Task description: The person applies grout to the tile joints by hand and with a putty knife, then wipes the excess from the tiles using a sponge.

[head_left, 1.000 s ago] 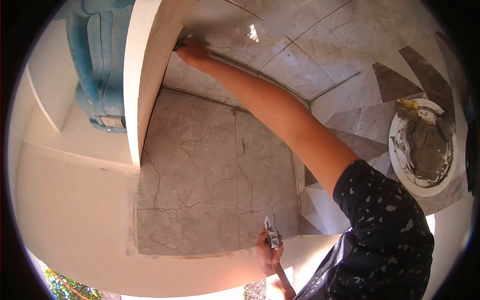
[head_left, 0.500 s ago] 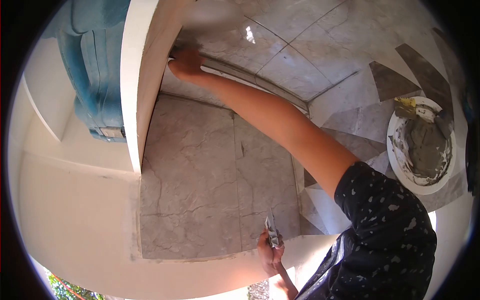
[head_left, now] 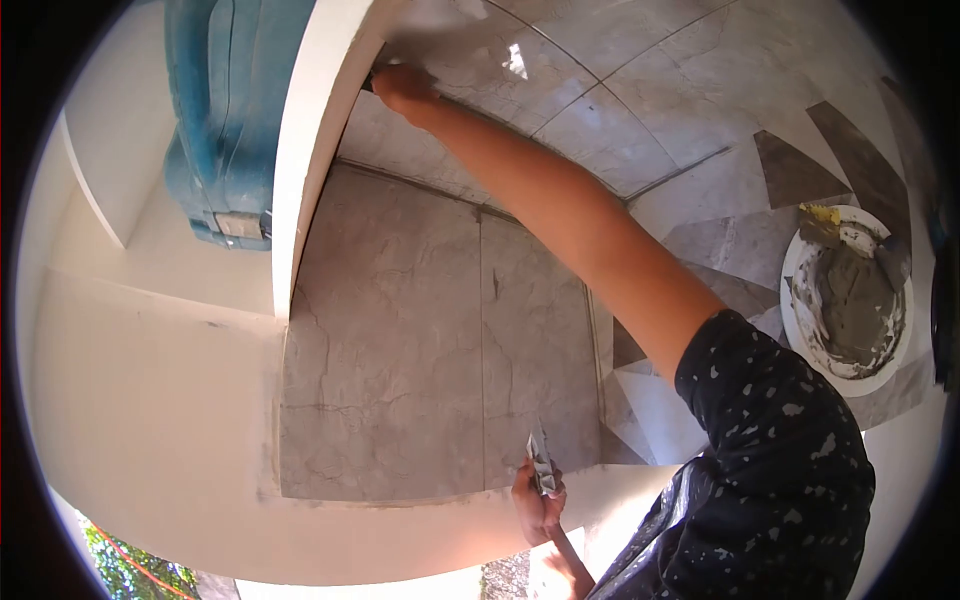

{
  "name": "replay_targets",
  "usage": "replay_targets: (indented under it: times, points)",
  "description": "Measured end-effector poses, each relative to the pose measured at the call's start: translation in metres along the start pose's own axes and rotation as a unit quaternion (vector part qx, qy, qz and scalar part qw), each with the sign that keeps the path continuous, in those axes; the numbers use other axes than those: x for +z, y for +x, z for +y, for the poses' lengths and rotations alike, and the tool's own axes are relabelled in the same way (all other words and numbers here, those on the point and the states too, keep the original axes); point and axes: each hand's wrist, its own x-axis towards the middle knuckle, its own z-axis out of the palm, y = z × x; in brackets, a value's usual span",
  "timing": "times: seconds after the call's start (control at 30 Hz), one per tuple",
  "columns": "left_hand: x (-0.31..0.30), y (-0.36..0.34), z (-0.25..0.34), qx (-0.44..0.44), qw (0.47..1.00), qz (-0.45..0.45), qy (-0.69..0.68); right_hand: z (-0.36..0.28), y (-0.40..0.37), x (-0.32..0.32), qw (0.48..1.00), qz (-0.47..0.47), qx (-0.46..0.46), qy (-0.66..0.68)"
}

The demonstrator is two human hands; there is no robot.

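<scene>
My right hand point(head_left: 405, 92) is at the end of an outstretched arm, low in the corner where the wall edge meets the floor tiles. Its fingers are closed at the tile joint, and a small dark edge shows beside them; what they hold is hidden. Nearer my body, my left hand point(head_left: 536, 508) grips a flat grey scraper point(head_left: 542, 462), blade pointing up, with pale paste smeared on it. Beneath the scraper are large grey marbled tiles point(head_left: 390, 340). A white tub point(head_left: 789, 285) of wet grey grout point(head_left: 855, 300) stands to the right.
The cream wall end point(head_left: 300, 190) rises close beside my right hand. Behind it stands a blue plastic object point(head_left: 220, 130). On the tub rim rests a yellow-edged piece point(head_left: 822, 214). Angular grey tile pieces point(head_left: 797, 168) cover the floor around the tub. A cream ledge point(head_left: 160, 400) borders the tiles.
The view has shifted slightly, so the wall and blue object appear farther right and higher. My right hand shows a little higher in the corner. My left hand keeps its hold on the scraper.
</scene>
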Motion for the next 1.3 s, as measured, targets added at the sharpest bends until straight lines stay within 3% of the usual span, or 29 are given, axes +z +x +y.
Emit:
replay_targets:
  times: [0.03, 0.1, 0.13, 0.17, 0.2, 0.23, 0.27, 0.3, 0.33, 0.37, 0.4, 0.47, 0.53, 0.6, 0.7, 0.8, 0.87, 0.9, 0.93, 0.97, 1.03, 1.07, 1.1, 1.13, 1.2, 1.3]
  points:
    - [0.002, -0.003, 0.000, 0.010, 0.999, 0.028, 0.013, 0.000, -0.003, 0.003, 1.000, -0.006, -0.001, -0.001]
    - [-0.015, 0.005, -0.002, 0.019, 1.000, 0.008, 0.004, 0.003, 0.001, 0.018, 0.991, 0.077, 0.039, 0.103]
    - [-0.021, 0.008, -0.005, 0.029, 1.000, -0.011, -0.002, -0.016, -0.043, -0.022, 0.995, -0.018, 0.008, 0.097]
    - [-0.016, 0.007, -0.006, 0.041, 0.999, -0.013, -0.024, -0.030, -0.076, -0.046, 0.958, -0.074, 0.097, 0.258]
    - [-0.004, 0.006, -0.006, 0.046, 0.999, -0.008, -0.021, -0.026, -0.107, -0.053, 0.960, -0.038, 0.046, 0.273]
    - [0.006, 0.006, -0.007, 0.053, 0.998, 0.002, -0.019, -0.026, -0.145, -0.073, 0.951, -0.088, 0.019, 0.295]
    - [0.012, 0.008, -0.012, 0.062, 0.998, -0.009, -0.030, -0.017, -0.179, -0.088, 0.953, -0.137, -0.015, 0.270]
    - [0.016, 0.008, -0.016, 0.072, 0.997, -0.014, -0.038, -0.022, -0.223, -0.115, 0.945, -0.220, 0.014, 0.241]
    - [0.021, 0.007, -0.021, 0.067, 0.997, -0.022, -0.042, -0.024, -0.258, -0.142, 0.923, -0.356, -0.041, 0.142]
    - [0.027, 0.009, -0.026, 0.064, 0.997, -0.029, -0.045, -0.011, -0.295, -0.157, 0.903, -0.394, -0.149, 0.079]
    - [0.033, 0.008, -0.028, 0.046, 0.998, -0.030, -0.042, -0.016, -0.325, -0.177, 0.872, -0.463, -0.154, 0.040]
    - [0.055, 0.006, -0.037, 0.011, 0.999, -0.031, -0.042, -0.009, -0.376, -0.204, 0.855, -0.482, -0.181, -0.061]
    - [0.073, -0.006, -0.052, 0.003, 0.998, -0.016, -0.053, -0.009, -0.406, -0.229, 0.839, -0.475, -0.218, -0.150]
    - [0.087, -0.015, -0.065, -0.084, 0.990, -0.026, -0.107, -0.011, -0.420, -0.251, 0.832, -0.464, -0.239, -0.186]
    - [0.094, -0.028, -0.094, -0.094, 0.992, -0.052, -0.061, -0.021, -0.423, -0.294, 0.797, -0.475, -0.257, -0.271]
    - [0.110, -0.051, -0.116, -0.167, 0.983, 0.044, -0.058, -0.027, -0.428, -0.338, 0.788, -0.469, -0.272, -0.291]
    - [0.087, -0.045, -0.147, -0.166, 0.981, -0.035, -0.094, -0.036, -0.429, -0.359, 0.778, -0.473, -0.264, -0.317]
    - [0.129, -0.066, -0.135, -0.143, 0.988, 0.041, -0.036, -0.041, -0.434, -0.364, 0.786, -0.469, -0.251, -0.314]
    - [0.088, -0.049, -0.174, -0.091, 0.994, -0.019, -0.058, -0.048, -0.438, -0.370, 0.794, -0.465, -0.231, -0.316]
    - [0.107, -0.063, -0.169, -0.068, 0.992, -0.091, -0.056, -0.047, -0.447, -0.375, 0.800, -0.479, -0.216, -0.290]
    - [0.120, -0.072, -0.167, -0.063, 0.995, -0.075, 0.010, -0.038, -0.456, -0.399, 0.804, -0.483, -0.204, -0.281]
    - [0.104, -0.074, -0.174, -0.065, 0.997, 0.023, -0.041, -0.042, -0.455, -0.415, 0.797, -0.484, -0.192, -0.305]
    - [0.069, -0.068, -0.183, -0.058, 0.987, -0.093, -0.121, -0.042, -0.456, -0.434, 0.795, -0.472, -0.189, -0.330]
    - [0.080, -0.073, -0.180, -0.008, 0.999, -0.045, -0.003, -0.035, -0.456, -0.455, 0.807, -0.453, -0.173, -0.338]
    - [0.085, -0.078, -0.190, 0.081, 0.995, -0.011, 0.055, -0.017, -0.452, -0.500, 0.804, -0.387, -0.103, -0.440]
    - [0.068, -0.067, -0.215, 0.071, 0.994, -0.027, 0.073, 0.006, -0.429, -0.564, 0.781, -0.223, -0.043, -0.582]
